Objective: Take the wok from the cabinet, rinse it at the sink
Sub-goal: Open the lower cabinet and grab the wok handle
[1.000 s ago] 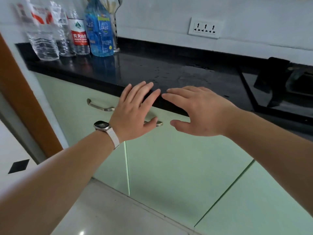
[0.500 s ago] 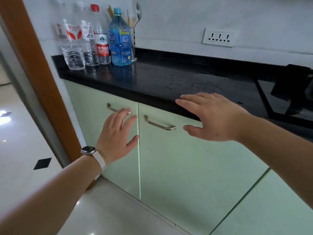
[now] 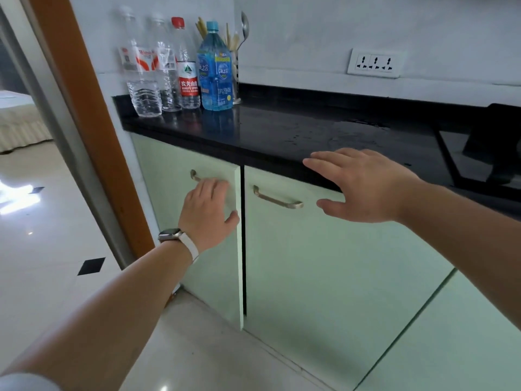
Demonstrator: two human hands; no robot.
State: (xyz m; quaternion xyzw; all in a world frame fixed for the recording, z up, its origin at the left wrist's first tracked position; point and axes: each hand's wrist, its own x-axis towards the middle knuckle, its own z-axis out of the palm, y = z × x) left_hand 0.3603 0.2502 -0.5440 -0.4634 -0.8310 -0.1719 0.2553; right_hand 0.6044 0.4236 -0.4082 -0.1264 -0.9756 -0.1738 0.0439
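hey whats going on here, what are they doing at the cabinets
A person stands at a pale green kitchen cabinet under a black counter. The left hand is on the handle of the left cabinet door, which is cracked open, with a dark gap at its edge. The right hand hovers open, holding nothing, near the counter edge above the closed right door. No wok is in view yet.

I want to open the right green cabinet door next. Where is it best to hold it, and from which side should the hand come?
Grip the metal bar handle near the top left of the right door. It stands off the panel, so fingers can probably hook behind it from the front. The open right hand hovers just beside it, so it looks best placed.
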